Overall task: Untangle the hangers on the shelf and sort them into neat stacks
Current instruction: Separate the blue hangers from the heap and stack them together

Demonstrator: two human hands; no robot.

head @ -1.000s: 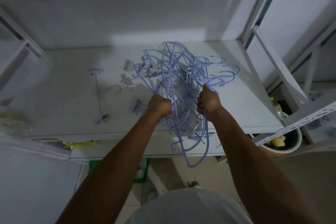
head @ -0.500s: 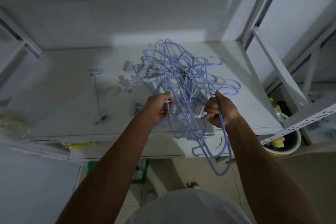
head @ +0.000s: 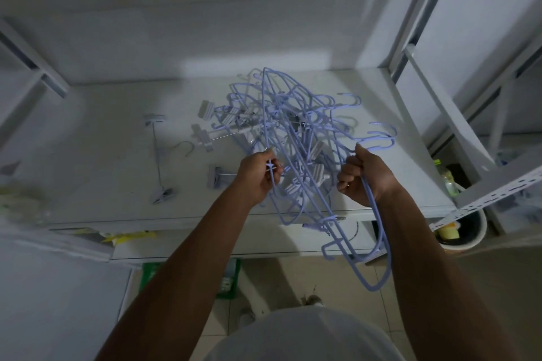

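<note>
I stand at a white metal shelf (head: 88, 155) in a dim room, with a tiled floor (head: 278, 281) below and a bucket (head: 469, 240) past the shelf's right edge. The tangle of lilac hangers (head: 296, 126) lies right of centre, stretched from back to front, hooks toward the right edge. My left hand (head: 258, 176) pinches one wire. My right hand (head: 363, 176) is fisted round several that hang over the front edge.

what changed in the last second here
The right hand moved right, away from the left hand, dragging part of the hanger tangle out and lower past the shelf edge. Both hands kept their grip; the lone clip hanger stayed put.
</note>
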